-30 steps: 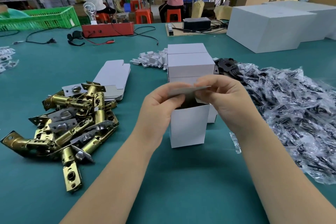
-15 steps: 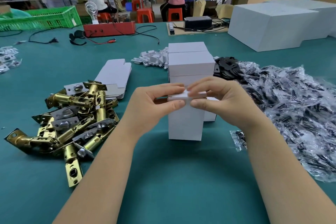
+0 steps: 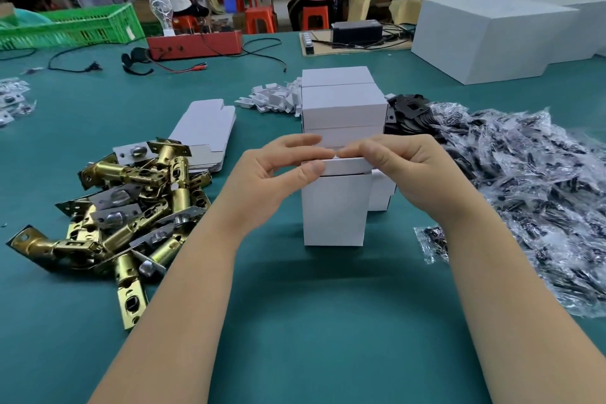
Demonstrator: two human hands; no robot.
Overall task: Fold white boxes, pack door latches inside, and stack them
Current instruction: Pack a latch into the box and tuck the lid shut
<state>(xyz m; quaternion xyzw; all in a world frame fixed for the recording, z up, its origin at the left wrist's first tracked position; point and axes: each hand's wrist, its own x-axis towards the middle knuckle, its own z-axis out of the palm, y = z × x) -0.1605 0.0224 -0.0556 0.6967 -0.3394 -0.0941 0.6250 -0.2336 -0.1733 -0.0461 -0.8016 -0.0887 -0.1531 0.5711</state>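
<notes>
The white box [image 3: 334, 210] is plain matt cardboard, same as the flat blanks [image 3: 205, 131]. Door latches [image 3: 131, 203] are shiny brass-look metal with steel faces. Bags [image 3: 524, 187] are crinkly glossy plastic; surface [image 3: 311, 321] is matt teal.

**Teal, white and brass**

The table [image 3: 295, 321] is plain teal. At its centre stands a white box [image 3: 334, 210], with more white boxes [image 3: 344, 105] stacked at 12 o'clock. At 9 o'clock lie latches [image 3: 131, 207] in shiny brass with silver plates. Flat blanks [image 3: 206, 123] at 11 o'clock are pale grey-white. At 3 o'clock, clear bags [image 3: 524, 180] show black parts. Far off: a green crate [image 3: 82, 24], a red case [image 3: 196, 44], orange stools [image 3: 259, 18].
</notes>
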